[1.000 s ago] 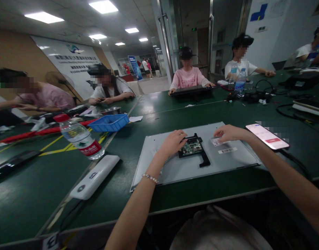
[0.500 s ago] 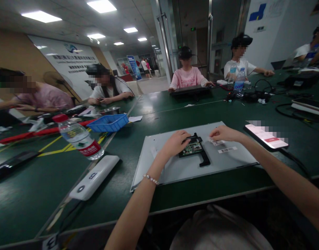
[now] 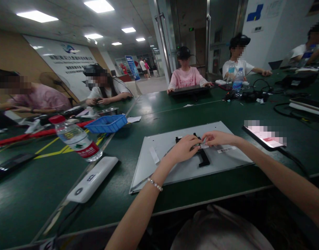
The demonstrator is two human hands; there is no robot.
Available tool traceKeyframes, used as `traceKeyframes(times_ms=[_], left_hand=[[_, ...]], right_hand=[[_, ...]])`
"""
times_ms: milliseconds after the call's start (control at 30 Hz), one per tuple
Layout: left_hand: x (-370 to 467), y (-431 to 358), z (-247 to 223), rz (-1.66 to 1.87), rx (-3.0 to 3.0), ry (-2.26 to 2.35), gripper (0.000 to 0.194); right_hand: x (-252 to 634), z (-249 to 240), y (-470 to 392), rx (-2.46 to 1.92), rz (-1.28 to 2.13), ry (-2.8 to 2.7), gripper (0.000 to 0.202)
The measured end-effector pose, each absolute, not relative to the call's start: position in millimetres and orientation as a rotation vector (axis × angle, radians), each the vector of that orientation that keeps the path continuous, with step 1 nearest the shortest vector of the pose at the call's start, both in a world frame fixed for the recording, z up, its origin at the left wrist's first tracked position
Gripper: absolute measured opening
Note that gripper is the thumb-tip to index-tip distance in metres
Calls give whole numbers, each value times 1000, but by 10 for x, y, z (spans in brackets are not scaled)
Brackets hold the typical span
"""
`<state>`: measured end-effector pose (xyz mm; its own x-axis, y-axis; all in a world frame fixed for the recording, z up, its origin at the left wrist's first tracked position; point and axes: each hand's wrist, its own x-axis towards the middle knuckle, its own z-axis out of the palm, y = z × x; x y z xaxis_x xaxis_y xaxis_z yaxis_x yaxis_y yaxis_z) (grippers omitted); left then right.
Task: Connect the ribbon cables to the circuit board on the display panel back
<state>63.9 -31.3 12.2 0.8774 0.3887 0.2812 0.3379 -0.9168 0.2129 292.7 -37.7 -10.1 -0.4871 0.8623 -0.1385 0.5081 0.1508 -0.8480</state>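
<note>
A grey flat panel (image 3: 172,173) lies on the green table, with a black bracket (image 3: 204,159) on it. My left hand (image 3: 185,147) reaches over the bracket and covers the circuit board there; its fingers are bent, and what they hold, if anything, is hidden. My right hand (image 3: 214,138) is closed in a pinch beside the left fingertips, at a small white label (image 3: 205,146). A barcode sticker (image 3: 226,149) and a clear strip (image 3: 154,155) lie on the panel.
Left of the panel are a white power bank (image 3: 93,178), a water bottle (image 3: 80,140) and a blue tray (image 3: 107,124). A lit phone (image 3: 265,136) with a cable lies to the right. Several people sit around the table.
My right hand has moved left with the white label, up to my left hand. My left hand has shifted right and now covers the circuit board.
</note>
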Motion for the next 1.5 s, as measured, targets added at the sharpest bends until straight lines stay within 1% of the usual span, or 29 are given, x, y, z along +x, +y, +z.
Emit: traceKeyframes(times_ms=[200, 400, 533, 833, 933, 1033, 1167, 1300, 1400, 1500], left_hand=[[663, -334, 86, 403, 2954, 521, 28], [674, -337, 97, 412, 2964, 523, 26], [682, -340, 93, 417, 2962, 531, 26], [649, -298, 140, 480, 2940, 554, 25], [550, -182, 163, 537, 2963, 708, 26], [381, -40, 197, 561, 2999, 1012, 28], [113, 99, 287, 452, 2994, 1473, 28], [-185, 178, 385, 328, 2829, 1825, 37], [-443, 225, 388, 180, 2721, 1859, 42], [-693, 254, 318, 137, 2666, 1729, 45]], right_hand=[[2886, -118, -372, -1316, 1174, -2092, 34], [2889, -166, -343, -1272, 964, -2186, 22], [2880, -172, -354, -1319, 801, -2196, 19], [2829, -87, -392, -1315, 854, -2048, 21], [2831, -82, -394, -1335, 864, -2025, 24], [2824, -101, -391, -1324, 856, -2028, 23], [2790, -111, -402, -1265, 854, -2051, 22], [2755, -78, -436, -1237, 860, -2073, 20], [2746, -65, -452, -1251, 841, -2078, 19], [2749, -82, -452, -1221, 820, -2102, 20]])
